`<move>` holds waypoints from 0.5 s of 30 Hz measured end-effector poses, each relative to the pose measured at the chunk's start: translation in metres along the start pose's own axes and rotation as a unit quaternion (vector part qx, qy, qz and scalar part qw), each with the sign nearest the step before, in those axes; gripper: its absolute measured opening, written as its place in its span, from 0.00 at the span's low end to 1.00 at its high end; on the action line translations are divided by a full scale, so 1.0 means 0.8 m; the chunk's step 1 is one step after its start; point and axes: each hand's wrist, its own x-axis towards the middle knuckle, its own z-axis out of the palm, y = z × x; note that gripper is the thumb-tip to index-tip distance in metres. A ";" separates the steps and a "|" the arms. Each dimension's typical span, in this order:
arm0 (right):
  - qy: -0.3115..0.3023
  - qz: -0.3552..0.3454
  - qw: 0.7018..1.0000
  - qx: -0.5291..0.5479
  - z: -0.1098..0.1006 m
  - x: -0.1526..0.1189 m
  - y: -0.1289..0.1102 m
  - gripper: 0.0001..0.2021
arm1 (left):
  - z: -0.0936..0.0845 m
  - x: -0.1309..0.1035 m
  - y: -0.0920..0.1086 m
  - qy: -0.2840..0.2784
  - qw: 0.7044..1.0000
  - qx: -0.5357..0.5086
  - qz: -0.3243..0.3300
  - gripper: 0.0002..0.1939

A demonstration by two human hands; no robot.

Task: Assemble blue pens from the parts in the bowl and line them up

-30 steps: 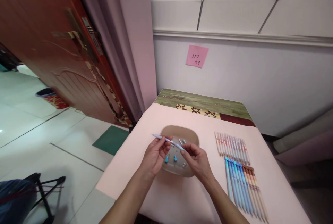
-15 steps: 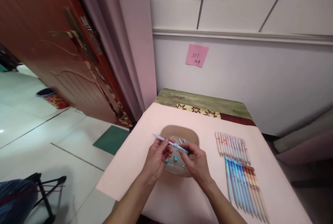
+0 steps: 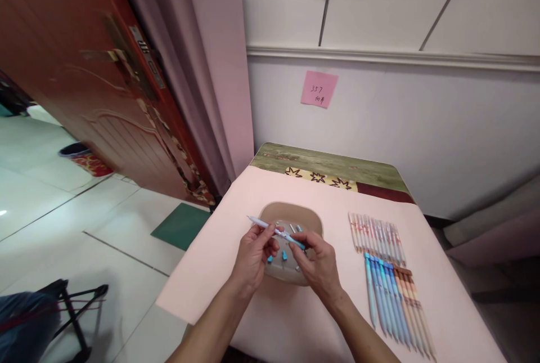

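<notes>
A slim pen, pale lilac at its pointed end and blue toward the other, is held at a slant over a beige bin. My left hand is closed around the pen's middle, with the tip pointing up to the left. At the blue end, my right hand pinches the pen between thumb and fingers. Inside the bin lie several small parts, among them a blue piece. My hands cover part of the bin's interior.
On the pink-covered table, a row of clear reddish pens lies at the right. Nearer to me is a row of blue pens beside brown-orange pens. A wall stands behind the table; a wooden door is at the left.
Almost nothing differs. Both hands keep their hold on the pen over the bin, with only a slight shift of the fingers.
</notes>
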 end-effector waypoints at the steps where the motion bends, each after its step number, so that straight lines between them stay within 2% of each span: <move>1: -0.001 -0.002 1.000 0.000 0.000 0.000 0.000 0.05 | 0.000 0.000 -0.001 0.000 1.000 0.001 -0.005 0.13; 6: -0.003 -0.010 1.000 0.002 -0.002 -0.001 -0.001 0.06 | 0.001 -0.001 -0.004 0.019 1.000 -0.009 -0.022 0.12; 15: 0.009 -0.018 1.000 -0.007 -0.001 -0.001 -0.004 0.05 | 0.005 -0.002 -0.001 0.018 1.000 -0.009 -0.015 0.12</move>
